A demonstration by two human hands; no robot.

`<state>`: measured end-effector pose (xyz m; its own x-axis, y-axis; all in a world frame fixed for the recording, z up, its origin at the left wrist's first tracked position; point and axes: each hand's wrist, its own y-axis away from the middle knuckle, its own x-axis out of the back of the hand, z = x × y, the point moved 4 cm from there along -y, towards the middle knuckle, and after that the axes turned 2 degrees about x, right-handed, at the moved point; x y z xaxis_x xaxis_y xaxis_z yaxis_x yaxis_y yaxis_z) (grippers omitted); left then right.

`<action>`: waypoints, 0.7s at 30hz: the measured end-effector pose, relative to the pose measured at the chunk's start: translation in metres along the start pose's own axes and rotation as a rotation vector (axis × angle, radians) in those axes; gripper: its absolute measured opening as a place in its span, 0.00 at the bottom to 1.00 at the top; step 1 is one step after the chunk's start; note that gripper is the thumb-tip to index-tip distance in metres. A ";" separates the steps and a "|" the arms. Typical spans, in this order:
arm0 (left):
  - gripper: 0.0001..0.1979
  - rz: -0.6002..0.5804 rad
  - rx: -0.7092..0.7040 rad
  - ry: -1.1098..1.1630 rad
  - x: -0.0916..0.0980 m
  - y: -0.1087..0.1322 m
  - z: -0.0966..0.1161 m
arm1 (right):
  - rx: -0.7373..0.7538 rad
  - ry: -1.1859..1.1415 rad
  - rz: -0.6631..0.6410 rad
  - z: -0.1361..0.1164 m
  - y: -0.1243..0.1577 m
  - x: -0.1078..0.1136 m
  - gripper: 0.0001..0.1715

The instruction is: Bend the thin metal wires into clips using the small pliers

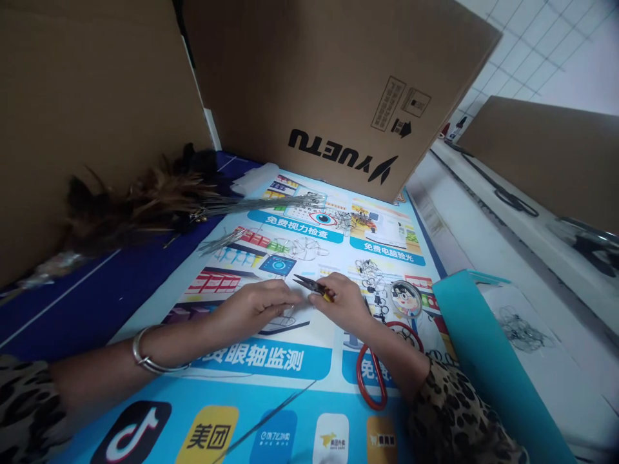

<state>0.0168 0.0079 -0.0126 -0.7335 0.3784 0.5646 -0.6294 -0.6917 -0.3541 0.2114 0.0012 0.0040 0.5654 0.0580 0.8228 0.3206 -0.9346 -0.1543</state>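
Note:
Near the centre of the head view, my right hand (343, 299) is wrapped round pliers (312, 285) with dark pointed jaws and yellow on the handle. The jaws point to the upper left and look slightly apart. Just left of them, my left hand (268, 303) has its fingers pinched together, close to my right fingertips. Whatever sits between those fingers is too small to make out. Thin looped wire (286, 321) shows just below my left fingertips. Red-handled scissors (372, 386) lie partly under my right forearm.
Printed poster sheet (309, 393) covers the table. Wire bundles (261, 203) and brown feathers (145, 193) lie at the left back. Tangled wires (370, 274) and a round tin (406, 299) are right of my hands. A large cardboard box (333, 84) stands behind; a teal box (493, 367) stands right.

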 end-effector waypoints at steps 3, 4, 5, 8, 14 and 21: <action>0.14 -0.008 -0.046 -0.001 0.001 -0.002 0.002 | -0.004 0.000 0.008 0.000 0.000 0.000 0.06; 0.14 -0.011 -0.057 -0.006 0.001 -0.002 0.003 | -0.006 -0.002 0.010 0.001 0.000 -0.001 0.06; 0.14 -0.010 -0.064 -0.014 0.002 -0.003 0.003 | -0.007 -0.004 0.011 0.001 0.000 -0.001 0.06; 0.13 0.024 -0.077 -0.034 0.004 -0.004 0.004 | -0.009 -0.003 0.012 0.001 0.000 -0.001 0.06; 0.13 0.057 0.030 -0.042 0.004 -0.004 0.003 | -0.026 -0.018 0.029 0.003 0.000 -0.001 0.06; 0.12 0.069 0.161 0.011 0.010 -0.009 0.008 | -0.007 -0.015 0.054 0.003 0.002 -0.001 0.08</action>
<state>0.0166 0.0129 0.0021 -0.7765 0.3328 0.5350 -0.5292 -0.8053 -0.2673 0.2132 0.0000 0.0011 0.5929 0.0127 0.8051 0.2844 -0.9387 -0.1946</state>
